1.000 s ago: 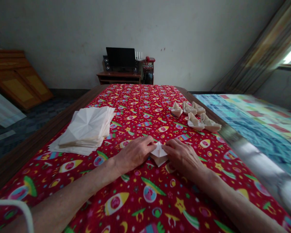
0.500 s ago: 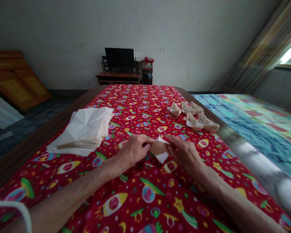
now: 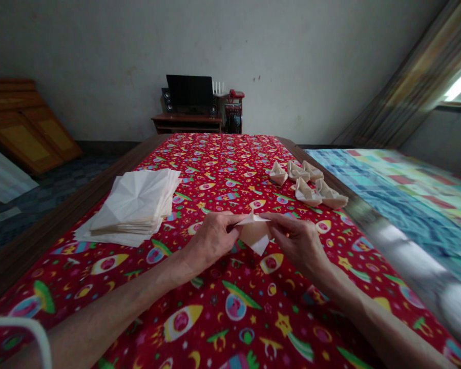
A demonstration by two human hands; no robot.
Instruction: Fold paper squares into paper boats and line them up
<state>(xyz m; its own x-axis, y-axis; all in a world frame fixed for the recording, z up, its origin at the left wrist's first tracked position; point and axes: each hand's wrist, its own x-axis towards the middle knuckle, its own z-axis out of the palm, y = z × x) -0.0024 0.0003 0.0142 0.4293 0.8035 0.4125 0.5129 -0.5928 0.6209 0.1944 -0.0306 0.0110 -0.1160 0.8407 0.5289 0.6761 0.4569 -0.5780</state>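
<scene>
A small piece of folded paper, white and cream with a raised point at its top, is held between my two hands over the middle of the table. My left hand pinches its left corner between thumb and forefinger. On the other side, the thumb and fingers of my right hand grip the right corner. Farther off to the right stand several folded paper boats in a loose group. At the left lies a stack of creased white paper sheets.
The table wears a red cloth printed with rockets and stars. A bed with a patchwork cover adjoins its right side. A monitor stands on a desk against the far wall. A white cable curves at lower left.
The folded paper has been lifted and tilted, so its cream underside shows and its top corners spread wide. Both hands have turned, with fingers now straighter along its upper edge.
</scene>
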